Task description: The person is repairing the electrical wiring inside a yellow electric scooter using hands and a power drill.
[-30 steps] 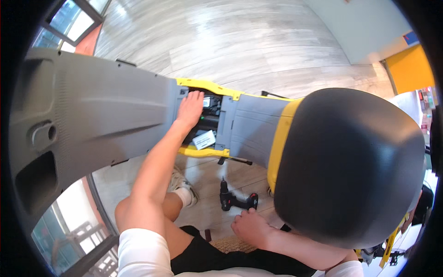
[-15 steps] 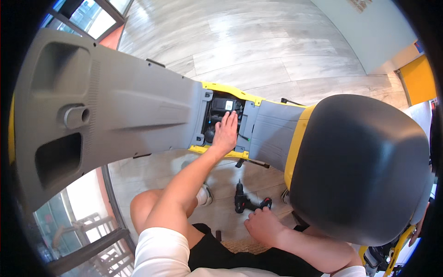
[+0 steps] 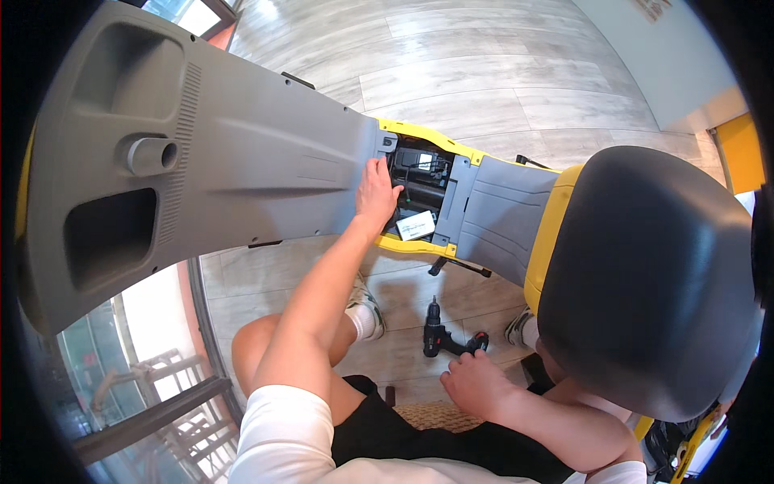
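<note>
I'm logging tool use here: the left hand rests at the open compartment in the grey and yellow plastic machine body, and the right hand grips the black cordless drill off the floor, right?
Not quite. In the head view the black cordless drill lies on the wooden floor, and the right hand is beside it, not gripping it. The left hand does rest at the open compartment in the grey and yellow plastic machine body.

White sleeves — black shorts, bare forearms

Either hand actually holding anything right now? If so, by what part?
Nothing is clearly held. The left hand rests on the edge of the open compartment in the grey panel. The right hand sits beside the cordless drill, not closed on it.
</note>
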`<state>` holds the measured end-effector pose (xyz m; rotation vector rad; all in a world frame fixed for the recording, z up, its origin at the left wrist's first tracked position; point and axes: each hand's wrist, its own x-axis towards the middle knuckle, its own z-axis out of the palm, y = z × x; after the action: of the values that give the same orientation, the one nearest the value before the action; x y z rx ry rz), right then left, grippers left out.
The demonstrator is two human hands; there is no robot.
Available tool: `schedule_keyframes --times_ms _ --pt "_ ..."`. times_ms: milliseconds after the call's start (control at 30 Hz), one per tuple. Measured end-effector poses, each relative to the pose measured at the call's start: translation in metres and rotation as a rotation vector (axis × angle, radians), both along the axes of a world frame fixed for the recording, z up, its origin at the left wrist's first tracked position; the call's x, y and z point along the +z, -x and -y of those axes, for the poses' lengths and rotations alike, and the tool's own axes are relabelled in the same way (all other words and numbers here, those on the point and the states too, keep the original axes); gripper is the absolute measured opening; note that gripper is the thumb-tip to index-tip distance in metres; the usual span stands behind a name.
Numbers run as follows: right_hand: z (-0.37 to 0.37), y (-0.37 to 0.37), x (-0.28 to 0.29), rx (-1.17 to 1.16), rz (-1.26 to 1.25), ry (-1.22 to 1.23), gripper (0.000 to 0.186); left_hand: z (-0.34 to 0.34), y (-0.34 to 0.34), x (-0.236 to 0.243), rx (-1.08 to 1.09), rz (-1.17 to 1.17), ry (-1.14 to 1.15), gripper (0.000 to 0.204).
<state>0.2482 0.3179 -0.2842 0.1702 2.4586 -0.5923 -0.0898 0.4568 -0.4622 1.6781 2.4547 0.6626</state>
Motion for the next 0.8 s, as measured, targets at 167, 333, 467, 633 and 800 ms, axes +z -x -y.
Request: schedule_keyframes --times_ms 167,333,467,633,800 --pt "-0.003 0.000 -0.002 0.032 0.045 -0.005 0.020 -0.007 0.014 0.002 -0.045 0.028 0.077 0.057" --pt "-0.004 0.000 -0.004 0.038 0.022 -0.009 0.020 -0.015 0.020 0.005 -0.072 0.031 0.052 0.044" --pt "-0.003 -0.005 -0.004 0.061 0.005 -0.022 0.019 -0.025 0.014 0.008 -0.130 -0.165 0.195 0.026" --pt "-0.001 -0.006 -0.003 0.001 -0.037 -0.028 0.017 -0.035 0.012 0.008 -0.129 -0.219 0.228 0.021" --pt "-0.004 -0.004 0.000 -0.014 0.067 0.057 0.023 -0.044 0.059 0.019 -0.178 -0.011 0.243 0.023"
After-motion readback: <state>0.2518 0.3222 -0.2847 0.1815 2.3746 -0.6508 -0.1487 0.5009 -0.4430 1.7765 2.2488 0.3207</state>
